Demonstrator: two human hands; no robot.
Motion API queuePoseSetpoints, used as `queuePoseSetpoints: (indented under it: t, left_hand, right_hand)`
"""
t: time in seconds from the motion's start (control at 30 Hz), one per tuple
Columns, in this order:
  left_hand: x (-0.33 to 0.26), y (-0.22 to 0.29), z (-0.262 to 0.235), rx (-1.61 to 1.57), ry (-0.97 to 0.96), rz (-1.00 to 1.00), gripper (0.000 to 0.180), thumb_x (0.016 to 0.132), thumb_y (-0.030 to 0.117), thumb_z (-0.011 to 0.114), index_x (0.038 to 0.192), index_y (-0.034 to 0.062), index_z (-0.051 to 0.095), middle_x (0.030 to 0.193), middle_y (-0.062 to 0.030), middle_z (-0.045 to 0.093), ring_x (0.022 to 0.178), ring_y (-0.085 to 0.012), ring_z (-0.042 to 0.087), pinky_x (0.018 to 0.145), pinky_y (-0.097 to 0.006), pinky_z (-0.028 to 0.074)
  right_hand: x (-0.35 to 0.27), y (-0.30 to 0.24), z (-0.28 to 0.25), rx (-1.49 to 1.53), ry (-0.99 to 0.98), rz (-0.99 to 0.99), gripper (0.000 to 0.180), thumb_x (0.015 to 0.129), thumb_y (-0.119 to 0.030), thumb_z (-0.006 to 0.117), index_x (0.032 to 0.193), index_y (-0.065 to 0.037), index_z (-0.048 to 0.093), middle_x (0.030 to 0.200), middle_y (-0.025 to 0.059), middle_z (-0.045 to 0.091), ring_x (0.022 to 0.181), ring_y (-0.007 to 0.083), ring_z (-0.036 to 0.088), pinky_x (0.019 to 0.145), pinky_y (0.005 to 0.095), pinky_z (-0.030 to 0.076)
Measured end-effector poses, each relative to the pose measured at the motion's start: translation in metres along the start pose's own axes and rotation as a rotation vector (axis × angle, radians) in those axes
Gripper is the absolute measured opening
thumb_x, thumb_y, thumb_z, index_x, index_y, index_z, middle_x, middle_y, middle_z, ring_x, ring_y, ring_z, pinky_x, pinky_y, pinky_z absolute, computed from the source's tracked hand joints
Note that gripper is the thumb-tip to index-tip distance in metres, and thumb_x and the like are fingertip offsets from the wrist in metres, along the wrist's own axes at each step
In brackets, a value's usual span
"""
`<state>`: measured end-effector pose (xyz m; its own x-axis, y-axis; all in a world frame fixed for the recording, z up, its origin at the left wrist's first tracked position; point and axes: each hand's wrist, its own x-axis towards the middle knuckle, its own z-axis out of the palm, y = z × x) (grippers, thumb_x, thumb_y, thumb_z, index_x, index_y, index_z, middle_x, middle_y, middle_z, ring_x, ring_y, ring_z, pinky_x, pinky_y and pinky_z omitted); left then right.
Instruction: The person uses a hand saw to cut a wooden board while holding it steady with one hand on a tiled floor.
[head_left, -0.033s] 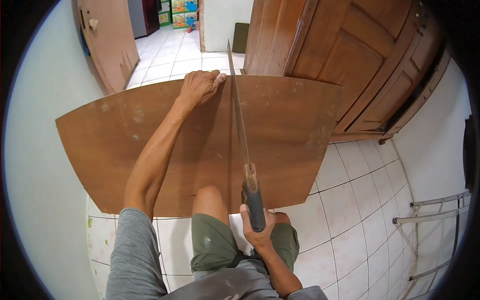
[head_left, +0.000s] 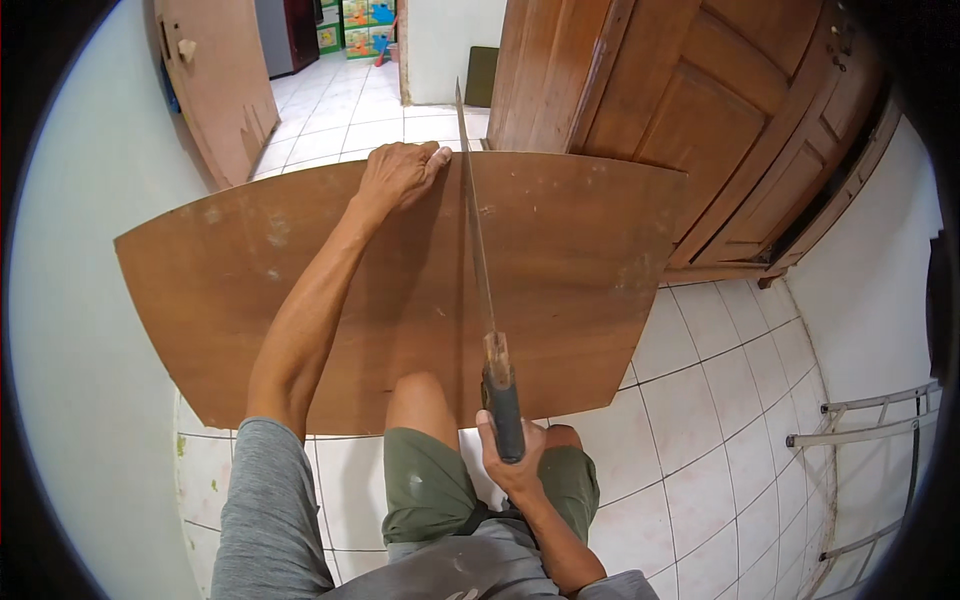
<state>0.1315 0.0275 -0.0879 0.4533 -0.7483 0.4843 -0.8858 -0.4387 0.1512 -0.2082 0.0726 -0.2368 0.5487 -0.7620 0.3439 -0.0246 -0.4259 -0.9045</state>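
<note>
A broad brown wooden board (head_left: 570,290) lies in front of me, its near edge by my knees. My left hand (head_left: 402,174) is closed over the board's far edge, just left of the saw, with the thumb along that edge. My right hand (head_left: 512,462) wraps the dark handle of a handsaw (head_left: 481,265) near my lap. The long blade points away from me across the board, and its tip sticks out past the far edge. Whether the teeth sit in a cut there cannot be made out.
Brown wooden cabinet doors (head_left: 720,120) stand at the far right. A pale open door (head_left: 215,90) is at the far left, with colourful boxes (head_left: 368,28) beyond the doorway. A metal ladder-like frame (head_left: 865,430) leans by the right wall. White tiles (head_left: 700,450) cover the floor.
The saw's handle and my right hand have shifted very slightly to the left. My left hand stays at the same spot on the board.
</note>
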Motion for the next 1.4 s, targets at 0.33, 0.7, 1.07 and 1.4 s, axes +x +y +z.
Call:
queuePoseSetpoints:
  t: [0.33, 0.7, 1.07, 1.4]
  left_hand:
    - [0.033, -0.013, -0.008, -0.170, -0.155, -0.163, 0.083, 0.089, 0.070, 0.027, 0.104, -0.0003, 0.067, 0.085, -0.0182, 0.068, 0.092, -0.0368, 0.062, 0.082, -0.043, 0.046]
    - [0.062, 0.034, -0.027, 0.189, -0.250, -0.294, 0.090, 0.057, 0.077, 0.064, 0.093, -0.0050, 0.068, 0.092, -0.0206, 0.068, 0.089, -0.0336, 0.066, 0.075, -0.038, 0.053]
    - [0.069, 0.048, -0.017, 0.137, -0.224, -0.507, 0.070, 0.059, 0.050, 0.077, 0.110, 0.0029, 0.066, 0.113, -0.0166, 0.063, 0.105, -0.0351, 0.061, 0.080, -0.057, 0.053]
    - [0.031, -0.020, 0.017, -0.214, -0.140, -0.053, 0.071, 0.094, 0.059, 0.022, 0.110, 0.0037, 0.064, 0.102, -0.0221, 0.065, 0.092, -0.0412, 0.060, 0.088, -0.043, 0.044]
  right_hand:
    - [-0.002, 0.019, 0.024, 0.088, -0.097, -0.029, 0.035, 0.084, -0.015, 0.066, 0.057, -0.004, 0.048, 0.045, 0.0051, 0.045, 0.040, 0.0135, 0.046, 0.040, 0.0321, 0.035]
    - [0.001, 0.005, 0.020, 0.075, -0.136, 0.023, 0.023, 0.084, -0.013, 0.066, 0.070, -0.002, 0.052, 0.057, 0.0092, 0.048, 0.049, 0.0183, 0.048, 0.048, 0.0338, 0.040]
    - [0.001, 0.003, 0.020, 0.089, -0.053, 0.019, 0.033, 0.084, -0.017, 0.068, 0.059, -0.003, 0.051, 0.048, 0.0028, 0.045, 0.044, 0.0091, 0.042, 0.042, 0.0291, 0.034]
    - [0.019, 0.026, -0.007, 0.112, 0.066, 0.025, 0.029, 0.082, -0.013, 0.069, 0.060, -0.004, 0.054, 0.047, 0.0045, 0.049, 0.041, 0.0109, 0.048, 0.041, 0.0301, 0.036]
